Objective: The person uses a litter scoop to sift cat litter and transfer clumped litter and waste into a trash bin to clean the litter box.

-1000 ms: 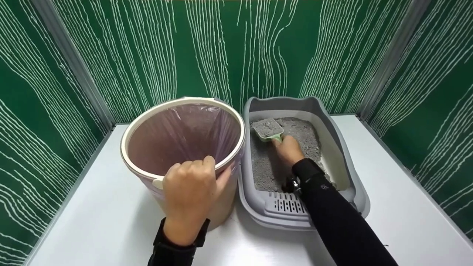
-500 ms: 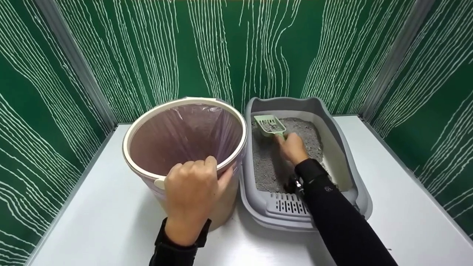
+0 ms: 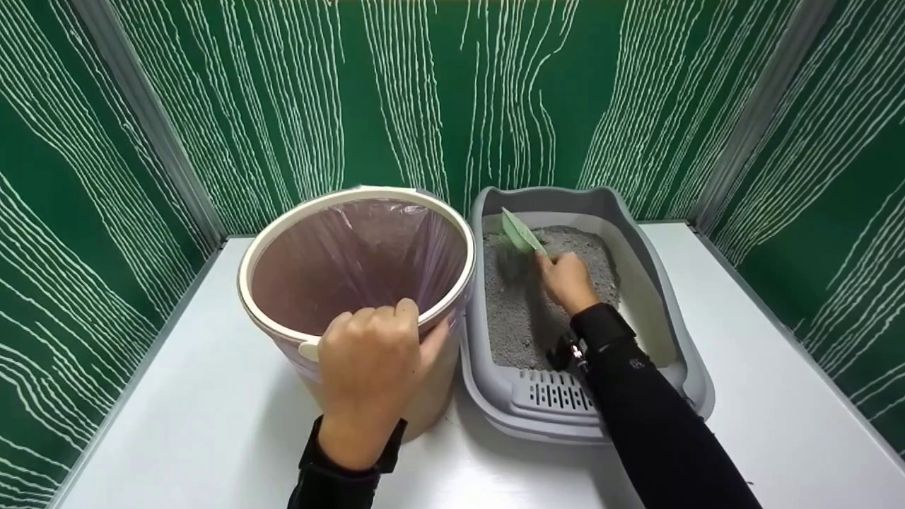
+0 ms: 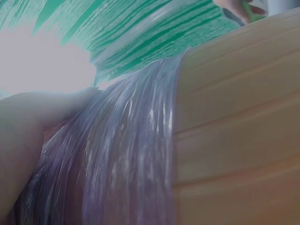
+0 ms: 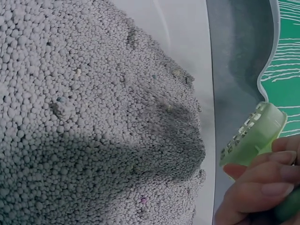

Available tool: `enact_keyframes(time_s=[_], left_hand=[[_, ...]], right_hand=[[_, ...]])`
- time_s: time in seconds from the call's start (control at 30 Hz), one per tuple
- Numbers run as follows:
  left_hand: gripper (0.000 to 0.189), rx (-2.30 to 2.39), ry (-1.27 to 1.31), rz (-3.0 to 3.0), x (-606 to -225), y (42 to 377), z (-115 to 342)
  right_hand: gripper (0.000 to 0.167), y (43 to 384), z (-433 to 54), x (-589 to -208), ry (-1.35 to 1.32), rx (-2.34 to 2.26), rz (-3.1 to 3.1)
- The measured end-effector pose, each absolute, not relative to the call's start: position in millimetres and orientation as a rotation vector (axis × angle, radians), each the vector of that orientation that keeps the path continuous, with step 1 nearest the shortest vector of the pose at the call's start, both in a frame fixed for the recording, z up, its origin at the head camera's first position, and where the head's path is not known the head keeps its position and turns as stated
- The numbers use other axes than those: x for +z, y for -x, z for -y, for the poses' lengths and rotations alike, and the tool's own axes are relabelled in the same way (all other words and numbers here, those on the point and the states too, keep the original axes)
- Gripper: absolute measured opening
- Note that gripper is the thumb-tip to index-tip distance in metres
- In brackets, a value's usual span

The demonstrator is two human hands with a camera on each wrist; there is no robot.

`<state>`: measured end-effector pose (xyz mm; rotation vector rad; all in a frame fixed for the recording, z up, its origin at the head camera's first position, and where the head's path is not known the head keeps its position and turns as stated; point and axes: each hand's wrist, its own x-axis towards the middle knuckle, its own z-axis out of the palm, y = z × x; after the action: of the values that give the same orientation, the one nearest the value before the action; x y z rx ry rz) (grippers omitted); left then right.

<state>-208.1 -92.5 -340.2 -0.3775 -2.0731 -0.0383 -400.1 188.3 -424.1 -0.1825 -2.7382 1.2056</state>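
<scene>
My left hand [image 3: 371, 367] grips the near rim of a trash bin [image 3: 249, 283], fingers over the edge. A thin purplish plastic liner [image 4: 136, 140] is folded over the bin's outside in the left wrist view. With my right hand [image 3: 568, 281] I hold a light green slotted litter scoop [image 3: 523, 233] by its handle. The scoop is turned on its side above the grey litter [image 3: 512, 332], near the back left of the litter box [image 3: 488, 385]. In the right wrist view, slots show along the scoop [image 5: 258, 131]; what lies inside it is hidden.
Bin and litter box stand side by side on a white table [image 3: 191, 396]. Green walls with white wavy lines [image 3: 396, 92] enclose the back and sides. A slotted step [image 3: 558, 396] forms the box's near end.
The scoop was level and full of litter, then its slots showed with less litter on it. Now it is tipped on its side and slightly farther right. My left hand keeps gripping the rim.
</scene>
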Motion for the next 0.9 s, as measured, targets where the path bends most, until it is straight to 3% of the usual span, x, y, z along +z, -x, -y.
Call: enact_keyframes(time_s=[0.73,0.9], left_hand=[[0.056,-0.045,0.371,2.049,-339.4,208.4,91.4],[0.054,-0.038,0.371,2.061,-338.9,208.0,91.9]], right_hand=[[0.041,389.2,-193.9,-422.4,0.105,0.923,2.680],[0.031,391.8,-193.5,-423.7,0.097,0.927,2.672]])
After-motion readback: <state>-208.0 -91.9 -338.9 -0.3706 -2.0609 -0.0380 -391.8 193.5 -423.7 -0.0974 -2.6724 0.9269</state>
